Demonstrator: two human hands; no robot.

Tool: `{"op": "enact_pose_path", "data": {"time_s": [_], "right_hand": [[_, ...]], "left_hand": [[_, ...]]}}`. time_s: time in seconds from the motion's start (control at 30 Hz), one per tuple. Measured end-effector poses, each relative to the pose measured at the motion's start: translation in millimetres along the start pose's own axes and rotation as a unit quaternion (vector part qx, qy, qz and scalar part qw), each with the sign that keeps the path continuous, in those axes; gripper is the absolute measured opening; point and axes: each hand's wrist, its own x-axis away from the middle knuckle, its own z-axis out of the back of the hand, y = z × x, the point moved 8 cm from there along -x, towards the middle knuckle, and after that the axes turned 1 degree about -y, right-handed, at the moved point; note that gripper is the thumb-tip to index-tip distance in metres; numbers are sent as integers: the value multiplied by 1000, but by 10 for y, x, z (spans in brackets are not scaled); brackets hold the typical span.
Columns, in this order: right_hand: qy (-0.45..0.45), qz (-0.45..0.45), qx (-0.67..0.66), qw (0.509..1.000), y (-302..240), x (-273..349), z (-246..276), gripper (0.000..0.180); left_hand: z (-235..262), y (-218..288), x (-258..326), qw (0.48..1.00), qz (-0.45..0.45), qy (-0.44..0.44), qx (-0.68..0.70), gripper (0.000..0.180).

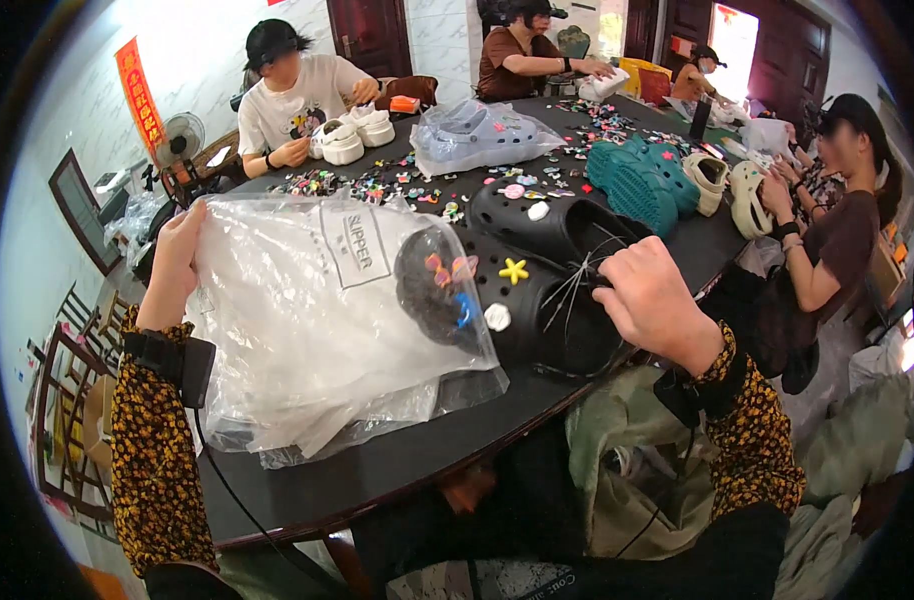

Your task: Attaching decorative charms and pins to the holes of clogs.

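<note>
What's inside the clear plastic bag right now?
The toe of a black clog with coloured charms sits inside the bag; its heel, held by the right hand, sticks out. The left hand holds the bag's far edge. Deeper folds hide anything else.

Black clog (537,300) with colourful charms, yellow star on top, lies toe-first half inside clear plastic bag (307,330) on dark table edge; bag crumpled, mouth open toward clog heel.

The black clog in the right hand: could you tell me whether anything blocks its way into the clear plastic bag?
Nothing visible does: the black clog held by the right hand already has its toe inside the clear plastic bag, which the left hand holds.
</note>
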Motion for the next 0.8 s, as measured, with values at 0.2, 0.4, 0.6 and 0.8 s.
{"op": "enact_pose_path", "data": {"time_s": [0.2,0.4,0.6,0.8], "right_hand": [[-20,-58,-28,998,169,-71,-164,18],[-135,-216,-99,962,549,5,-464,22],[-170,-303,-141,927,658,50,-556,25],[-169,-303,-136,928,672,90,-629,26]], "left_hand": [[-248,114,261,969,-73,-42,-234,71],[4,-91,677,827,-137,-28,-544,71],[-21,-173,1223,884,-10,-191,-426,49],[-171,-261,1199,912,61,-205,-350,25]]}}
